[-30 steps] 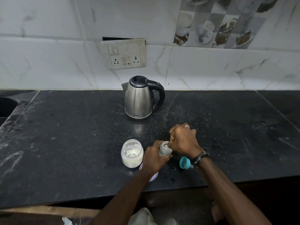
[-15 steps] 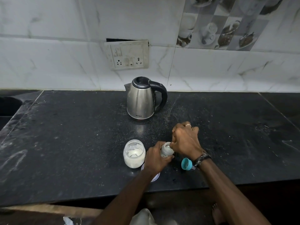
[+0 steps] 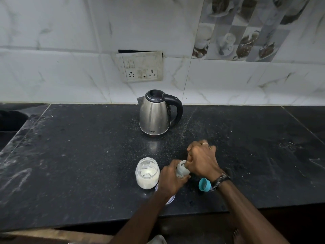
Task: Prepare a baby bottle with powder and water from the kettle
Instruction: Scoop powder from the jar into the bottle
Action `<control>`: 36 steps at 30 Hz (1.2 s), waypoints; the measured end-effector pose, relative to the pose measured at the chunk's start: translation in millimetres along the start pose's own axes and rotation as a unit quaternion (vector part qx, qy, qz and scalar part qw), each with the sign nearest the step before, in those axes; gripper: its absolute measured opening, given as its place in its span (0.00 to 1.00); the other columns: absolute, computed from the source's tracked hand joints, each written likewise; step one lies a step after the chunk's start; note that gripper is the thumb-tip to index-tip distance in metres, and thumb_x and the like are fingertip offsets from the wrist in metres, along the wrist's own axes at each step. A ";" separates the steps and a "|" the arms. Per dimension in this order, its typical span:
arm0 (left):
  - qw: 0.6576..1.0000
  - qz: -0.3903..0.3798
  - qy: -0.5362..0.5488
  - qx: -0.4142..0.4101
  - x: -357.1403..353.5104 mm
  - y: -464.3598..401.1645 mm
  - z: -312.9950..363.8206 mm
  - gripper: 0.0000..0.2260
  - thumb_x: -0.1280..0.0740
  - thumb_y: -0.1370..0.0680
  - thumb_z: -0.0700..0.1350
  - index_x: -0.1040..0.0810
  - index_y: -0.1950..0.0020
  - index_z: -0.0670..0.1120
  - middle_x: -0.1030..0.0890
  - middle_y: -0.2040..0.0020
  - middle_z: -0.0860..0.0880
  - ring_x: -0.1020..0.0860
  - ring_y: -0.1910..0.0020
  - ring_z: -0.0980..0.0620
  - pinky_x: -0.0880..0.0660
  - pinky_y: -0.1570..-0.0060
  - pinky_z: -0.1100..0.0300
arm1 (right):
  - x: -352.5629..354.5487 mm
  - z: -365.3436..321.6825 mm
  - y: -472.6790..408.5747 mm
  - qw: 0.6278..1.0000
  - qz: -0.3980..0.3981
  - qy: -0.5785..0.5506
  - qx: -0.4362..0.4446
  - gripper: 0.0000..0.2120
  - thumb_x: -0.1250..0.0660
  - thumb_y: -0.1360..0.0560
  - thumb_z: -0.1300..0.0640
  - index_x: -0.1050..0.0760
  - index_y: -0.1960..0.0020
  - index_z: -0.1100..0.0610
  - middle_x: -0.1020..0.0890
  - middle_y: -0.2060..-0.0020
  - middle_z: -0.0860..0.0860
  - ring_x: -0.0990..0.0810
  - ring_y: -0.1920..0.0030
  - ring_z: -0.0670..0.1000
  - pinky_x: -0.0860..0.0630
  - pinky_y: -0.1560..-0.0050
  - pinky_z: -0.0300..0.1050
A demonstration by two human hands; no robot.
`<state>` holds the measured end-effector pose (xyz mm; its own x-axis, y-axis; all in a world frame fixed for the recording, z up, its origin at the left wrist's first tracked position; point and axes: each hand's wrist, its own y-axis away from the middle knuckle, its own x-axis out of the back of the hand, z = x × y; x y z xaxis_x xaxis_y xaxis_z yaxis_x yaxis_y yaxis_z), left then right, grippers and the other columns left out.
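A small translucent baby bottle [image 3: 182,170] stands on the black counter [image 3: 79,155], and my left hand [image 3: 171,178] grips its body. My right hand [image 3: 202,161] sits over the bottle's mouth, with curled fingers and thumb closed at the rim. Anything inside that fist is hidden. Left of the bottle is an open glass jar [image 3: 147,173] of white powder. The steel kettle [image 3: 155,114] with its black handle stands lid-down at the back, apart from both hands. A teal bottle cap [image 3: 204,184] lies beside my right wrist.
A white jar lid [image 3: 171,199] shows partly under my left wrist. A wall socket plate [image 3: 140,66] hangs above the kettle. A dark sink [image 3: 10,120] opens at the far left. Loose powder specks dust the counter around the kettle.
Both hands stay at the bottle, almost unmoved. The camera has tilted slightly, so everything sits a little lower and further right in the view.
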<state>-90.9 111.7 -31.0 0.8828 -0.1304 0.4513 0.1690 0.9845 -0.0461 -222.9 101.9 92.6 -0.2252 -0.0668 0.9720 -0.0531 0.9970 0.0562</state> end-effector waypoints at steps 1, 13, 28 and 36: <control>1.000 -0.002 -0.003 0.000 0.2 -0.1 0.8 0.27 0.24 0.34 0.60 0.22 0.39 0.51 0.13 0.52 0.52 0.15 0.53 0.53 0.19 0.53 0.51 | -1.1 0.3 0.2 0.999 -0.023 -0.045 -0.003 0.06 0.28 0.36 0.53 0.23 0.70 0.53 0.22 0.50 0.42 0.30 0.42 0.48 0.34 0.43 0.54; 1.000 0.004 -0.024 0.012 0.4 0.9 4.1 0.25 0.20 0.32 0.54 0.22 0.38 0.51 0.13 0.49 0.51 0.15 0.51 0.51 0.19 0.50 0.53 | 9.0 6.3 0.7 0.982 -0.012 -0.173 -0.070 0.06 0.25 0.37 0.54 0.19 0.72 0.53 0.20 0.57 0.39 0.26 0.44 0.42 0.32 0.41 0.57; 1.000 -0.006 -0.019 0.017 -1.2 0.0 4.8 0.27 0.19 0.31 0.50 0.24 0.35 0.50 0.14 0.44 0.52 0.17 0.46 0.52 0.20 0.43 0.52 | 41.9 33.5 11.8 0.903 0.077 -0.406 -0.120 0.05 0.23 0.33 0.64 0.17 0.66 0.60 0.16 0.57 0.50 0.18 0.54 0.46 0.25 0.52 0.40; 1.000 -0.012 0.007 0.010 -2.3 2.6 14.4 0.50 0.16 0.35 0.53 0.38 0.19 0.45 0.27 0.24 0.47 0.29 0.25 0.49 0.32 0.27 0.55 | 45.5 21.8 1.7 0.843 0.070 -0.518 -0.127 0.03 0.28 0.27 0.64 0.15 0.58 0.60 0.13 0.57 0.52 0.17 0.53 0.48 0.24 0.51 0.38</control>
<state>-98.8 116.3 -19.3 0.8846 -0.1549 0.4399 0.1807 0.9834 -0.0169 -254.5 99.7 132.0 -0.9479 0.1855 0.2588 0.2250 0.9654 0.1318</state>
